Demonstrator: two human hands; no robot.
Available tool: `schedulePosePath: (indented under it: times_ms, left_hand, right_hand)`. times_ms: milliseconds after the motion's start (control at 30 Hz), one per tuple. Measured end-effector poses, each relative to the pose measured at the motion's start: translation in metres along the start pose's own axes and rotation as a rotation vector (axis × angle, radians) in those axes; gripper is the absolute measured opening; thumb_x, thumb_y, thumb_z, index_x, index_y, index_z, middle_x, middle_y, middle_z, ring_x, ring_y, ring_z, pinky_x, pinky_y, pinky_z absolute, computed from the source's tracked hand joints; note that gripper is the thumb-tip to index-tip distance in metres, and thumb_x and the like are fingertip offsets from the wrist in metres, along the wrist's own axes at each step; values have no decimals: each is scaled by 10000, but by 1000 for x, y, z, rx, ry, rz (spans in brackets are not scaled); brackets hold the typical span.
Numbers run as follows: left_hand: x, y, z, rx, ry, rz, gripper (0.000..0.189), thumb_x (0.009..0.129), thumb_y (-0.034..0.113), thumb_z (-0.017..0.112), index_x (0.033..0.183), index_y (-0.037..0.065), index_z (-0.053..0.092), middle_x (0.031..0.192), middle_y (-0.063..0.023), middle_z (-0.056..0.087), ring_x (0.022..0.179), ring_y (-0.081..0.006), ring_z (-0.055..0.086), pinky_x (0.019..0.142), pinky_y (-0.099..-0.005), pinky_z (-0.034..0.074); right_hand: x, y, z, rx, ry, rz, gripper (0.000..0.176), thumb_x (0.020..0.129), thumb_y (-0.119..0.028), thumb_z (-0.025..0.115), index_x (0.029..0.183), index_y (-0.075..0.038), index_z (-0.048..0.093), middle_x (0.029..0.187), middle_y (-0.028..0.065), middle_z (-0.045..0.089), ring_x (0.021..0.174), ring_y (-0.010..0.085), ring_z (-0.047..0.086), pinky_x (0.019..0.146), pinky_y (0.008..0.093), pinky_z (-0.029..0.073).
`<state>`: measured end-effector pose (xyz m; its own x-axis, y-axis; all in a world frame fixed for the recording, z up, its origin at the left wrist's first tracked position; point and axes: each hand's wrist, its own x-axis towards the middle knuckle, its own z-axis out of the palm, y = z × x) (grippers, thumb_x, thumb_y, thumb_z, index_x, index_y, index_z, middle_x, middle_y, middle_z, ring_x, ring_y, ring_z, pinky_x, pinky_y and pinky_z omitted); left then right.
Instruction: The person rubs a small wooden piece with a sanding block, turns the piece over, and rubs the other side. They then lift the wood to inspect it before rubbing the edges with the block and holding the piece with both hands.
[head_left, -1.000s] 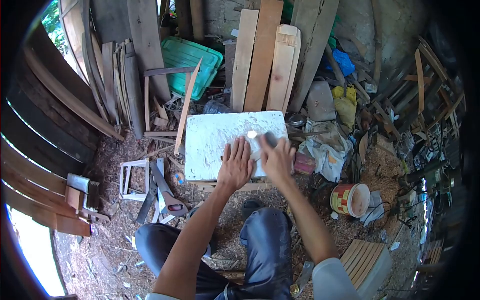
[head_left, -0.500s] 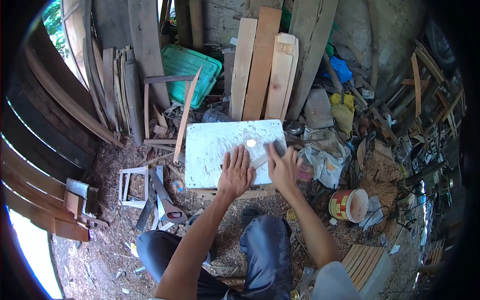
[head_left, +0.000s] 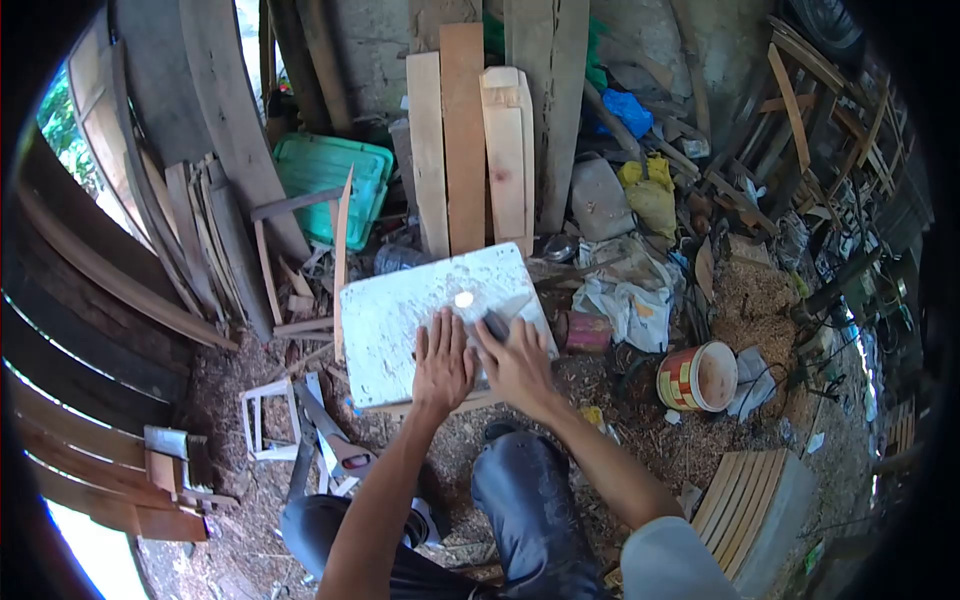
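Observation:
A white, scuffed board (head_left: 385,330) lies before me like a low work top, with a bright round spot (head_left: 464,299) on it. My left hand (head_left: 443,368) presses flat on the board, fingers stretched out. Beside it, my right hand (head_left: 520,365) is closed around a small dark grey block (head_left: 493,324), held against the top. A thin pale strip (head_left: 513,306) shows just beyond the right fingers; how far it runs under the hands is hidden.
A handsaw (head_left: 335,440) and a small white frame (head_left: 265,420) lie on the shavings at left. Planks (head_left: 462,140) and a green plastic lid (head_left: 335,180) stand behind. To the right are a paint bucket (head_left: 713,376) and a slatted wooden piece (head_left: 735,510).
The view has turned, and the board appears tilted and further left. My right hand has slid the dark block inward, closer to my left hand, which stays flat.

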<state>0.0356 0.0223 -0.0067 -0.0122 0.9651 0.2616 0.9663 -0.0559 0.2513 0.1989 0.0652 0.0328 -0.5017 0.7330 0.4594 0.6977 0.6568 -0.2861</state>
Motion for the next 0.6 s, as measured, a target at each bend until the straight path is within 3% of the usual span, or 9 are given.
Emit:
schedulePosePath:
  times_ms: [67,233,267,367,500,600]
  left_hand:
    - [3,1,2,10,-5,-7,622,1011,321,336,1485,-81,320,1582,-257,269,1493,-373,219,1213,-536,136]
    - [2,6,-6,14,-15,-14,614,1013,314,331,1483,-81,323,1583,-256,267,1494,-371,218,1214,-531,139]
    - [1,6,-6,5,-8,-17,611,1014,312,329,1481,-82,326,1582,-256,269,1494,-371,220,1214,-530,140]
    - [1,2,-2,33,11,4,613,1020,320,323,1484,-81,319,1584,-244,274,1490,-370,231,1211,-533,142]
    - [0,2,-1,43,6,-8,613,1019,319,327,1484,-79,318,1580,-242,285,1485,-370,242,1209,-537,149]
    - [1,5,-2,27,22,-13,613,1018,320,326,1483,-78,320,1578,-243,287,1484,-368,243,1209,-536,151]
  right_hand:
    - [-4,14,-6,67,-13,-37,421,887,-264,642,1301,-185,640,993,210,516,966,371,493,817,460,346]
    - [40,18,14,-111,133,149,382,893,-244,626,1268,-181,662,983,196,527,936,371,488,802,483,358]
    - [33,13,13,-96,27,128,406,887,-240,632,1289,-189,652,1002,208,523,957,370,488,826,494,360]
    - [-6,14,-9,24,17,-56,417,884,-233,639,1300,-197,636,986,194,518,969,354,504,825,461,354]
    - [32,39,0,-166,103,135,385,895,-253,631,1272,-173,654,997,194,525,946,348,490,795,456,354]
    - [38,24,4,-143,72,117,379,898,-268,625,1263,-170,656,1005,198,527,961,354,492,811,460,363]
